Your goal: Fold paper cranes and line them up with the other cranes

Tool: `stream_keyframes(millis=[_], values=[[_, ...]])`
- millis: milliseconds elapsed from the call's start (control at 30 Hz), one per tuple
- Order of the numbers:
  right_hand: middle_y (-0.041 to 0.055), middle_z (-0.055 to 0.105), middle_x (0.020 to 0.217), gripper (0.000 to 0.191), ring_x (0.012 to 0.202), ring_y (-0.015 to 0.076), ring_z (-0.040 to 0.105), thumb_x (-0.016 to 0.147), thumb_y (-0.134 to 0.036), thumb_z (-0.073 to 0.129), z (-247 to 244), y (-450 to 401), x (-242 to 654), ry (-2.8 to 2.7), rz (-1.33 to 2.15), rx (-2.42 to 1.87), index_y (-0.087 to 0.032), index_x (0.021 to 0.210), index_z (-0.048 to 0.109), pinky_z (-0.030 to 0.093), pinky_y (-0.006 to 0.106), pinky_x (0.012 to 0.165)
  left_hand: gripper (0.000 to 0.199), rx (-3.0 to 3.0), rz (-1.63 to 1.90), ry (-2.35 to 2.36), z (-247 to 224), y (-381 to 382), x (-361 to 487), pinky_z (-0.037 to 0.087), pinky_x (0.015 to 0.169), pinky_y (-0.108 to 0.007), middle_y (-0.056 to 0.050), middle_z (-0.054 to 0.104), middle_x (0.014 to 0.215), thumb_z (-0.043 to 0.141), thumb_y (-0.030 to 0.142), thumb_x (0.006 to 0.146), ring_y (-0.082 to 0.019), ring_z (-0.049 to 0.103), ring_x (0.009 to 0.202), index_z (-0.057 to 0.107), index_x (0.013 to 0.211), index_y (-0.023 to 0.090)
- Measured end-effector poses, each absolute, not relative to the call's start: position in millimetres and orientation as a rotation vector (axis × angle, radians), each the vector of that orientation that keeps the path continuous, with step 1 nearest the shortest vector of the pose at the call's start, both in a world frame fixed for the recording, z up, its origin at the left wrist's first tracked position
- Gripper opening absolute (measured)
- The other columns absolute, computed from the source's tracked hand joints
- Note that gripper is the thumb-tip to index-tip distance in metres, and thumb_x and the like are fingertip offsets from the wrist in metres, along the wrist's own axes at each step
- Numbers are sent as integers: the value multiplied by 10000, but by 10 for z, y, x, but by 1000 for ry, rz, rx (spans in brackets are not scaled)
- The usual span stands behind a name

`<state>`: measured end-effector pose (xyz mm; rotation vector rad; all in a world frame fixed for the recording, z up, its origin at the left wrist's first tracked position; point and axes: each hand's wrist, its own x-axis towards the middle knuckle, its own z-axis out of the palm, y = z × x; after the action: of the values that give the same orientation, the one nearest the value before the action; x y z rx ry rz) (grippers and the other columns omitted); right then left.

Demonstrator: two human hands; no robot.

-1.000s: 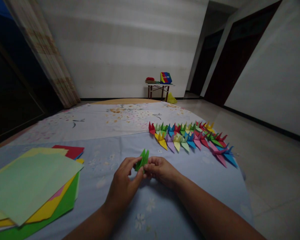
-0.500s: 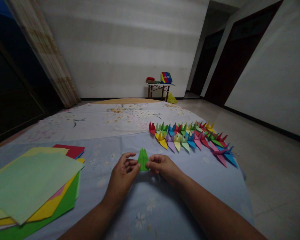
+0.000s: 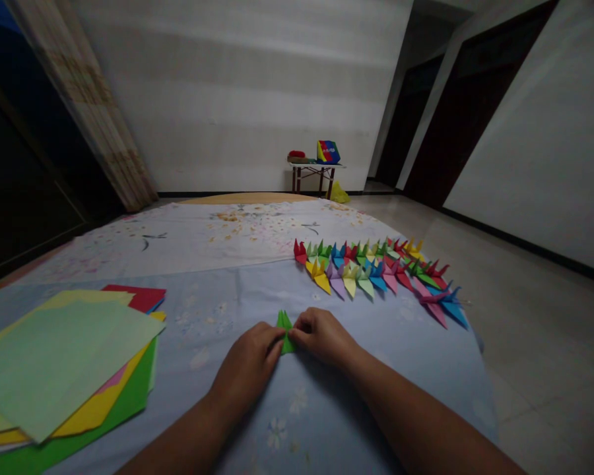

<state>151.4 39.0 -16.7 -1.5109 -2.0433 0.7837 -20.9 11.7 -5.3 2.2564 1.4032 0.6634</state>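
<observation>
A small piece of folded green origami paper point(image 3: 288, 344) lies between my hands, low over the blue floral cloth, its two narrow points facing away from me. My left hand point(image 3: 251, 353) pinches its left side, thumb and fingertips together. From the right, my right hand point(image 3: 321, 335) grips the other edge between thumb and curled fingers. Fingertips cover part of the folds. Beyond the right hand stand rows of folded paper cranes point(image 3: 349, 276) in many colours.
A stack of coloured paper sheets point(image 3: 74, 356) lies on the left of the cloth-covered table point(image 3: 247, 422). Against the far wall, a small side table point(image 3: 317, 166) carries a colourful box point(image 3: 328, 152). Tiled floor runs along the table's right edge.
Both hands have lowered the green paper slightly towards me and the cloth. The left fingers, spread before, have closed in, and both thumbs now meet near the paper's middle.
</observation>
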Motion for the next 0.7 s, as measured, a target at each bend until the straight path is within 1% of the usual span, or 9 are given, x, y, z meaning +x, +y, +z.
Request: stream_keyframes(millis=[100,200,267,400,467,600,700], values=[[26,601,715,199,727,140,513,763,-341,577,-160,385,1517,-2151,578,-1526,-172,716,669,331,240,654,267,2502,503,1525,-37,87,-186,423,816,-344,-65,615,928,468,203,839,-196,558,885,650,1031,237],[36,600,772,215,803,168,500,752,-394,612,-171,392,1519,-2171,498,-1567,-185,751,656,311,274,717,273,2673,380,1626,-34,56,-154,386,864,-401,-88,593,1088,464,195,848,-240,512,1011,640,1050,247],[36,596,810,219,830,176,490,731,-400,643,-181,397,1522,-2160,481,-1587,-188,783,639,296,288,736,296,2753,291,1621,-42,26,-128,368,878,-425,-89,577,1170,436,174,859,-261,480,1077,622,1082,237],[27,580,844,196,872,178,474,748,-392,642,-203,405,1527,-2174,499,-1526,-204,803,631,280,300,766,339,2793,139,1600,-77,-40,-85,329,920,-446,-96,578,1217,421,166,863,-275,440,1157,569,1168,175],[26,571,856,180,898,180,462,771,-400,620,-211,407,1525,-2201,494,-1482,-228,817,647,275,308,778,359,2770,98,1615,-89,-63,-74,297,954,-456,-98,573,1233,416,177,865,-267,426,1187,543,1201,165],[36,553,924,189,942,193,437,781,-409,612,-187,399,1535,-2278,410,-1452,-297,923,665,267,327,780,398,2716,8,1617,-77,-92,-65,276,976,-491,-129,514,1299,380,192,871,-268,408,1220,500,1246,133],[45,550,994,210,978,209,414,815,-408,565,-125,373,1559,-2384,333,-1419,-326,985,657,266,345,787,434,2684,-36,1587,-69,-117,-61,264,986,-517,-151,457,1341,364,219,870,-276,378,1248,459,1281,117]])
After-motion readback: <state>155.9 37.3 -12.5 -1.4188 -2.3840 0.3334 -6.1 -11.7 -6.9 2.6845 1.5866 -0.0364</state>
